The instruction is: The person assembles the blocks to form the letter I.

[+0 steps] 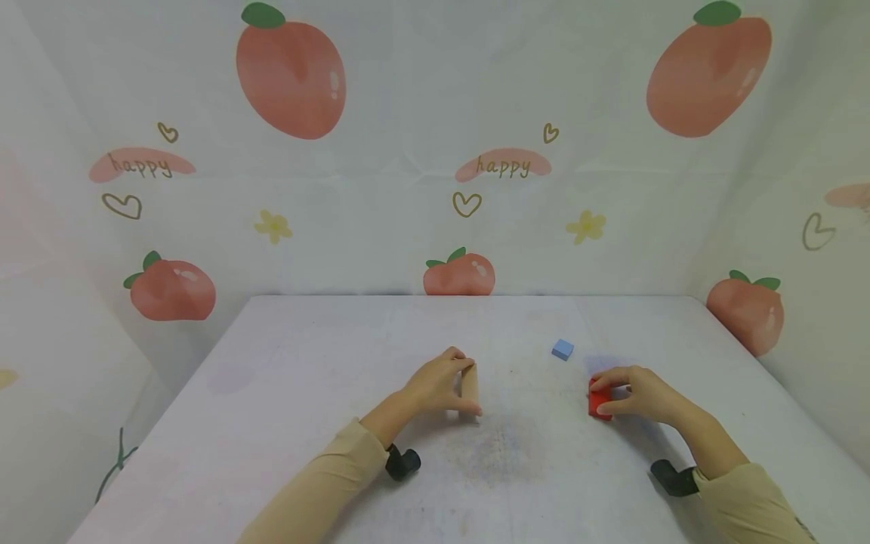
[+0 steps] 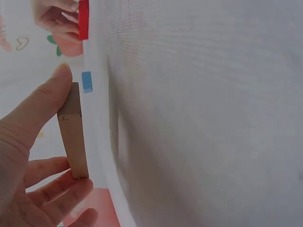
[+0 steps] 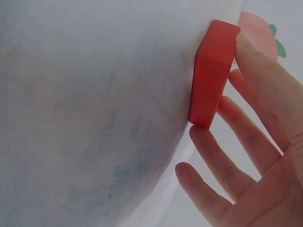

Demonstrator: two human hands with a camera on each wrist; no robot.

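My left hand (image 1: 435,387) holds a plain wooden block (image 1: 470,387) near the middle of the table, gripping it by its two ends. In the left wrist view the thumb lies at one end of the wooden block (image 2: 75,142) and the fingers at the other. Farther right, my right hand (image 1: 644,394) pinches a red block (image 1: 600,406) between thumb and fingers. The right wrist view shows the red block (image 3: 209,85) close against the tabletop, its far underside hidden. Behind and left of the red block lies a small blue block (image 1: 562,350), which neither hand touches.
The white table (image 1: 285,363) has faint smudges and backs onto a white cloth (image 1: 381,98) printed with fruit, hearts and flowers. Black wrist devices (image 1: 402,462) show below both sleeves. A thin green cord (image 1: 119,457) hangs beside the table's left edge.
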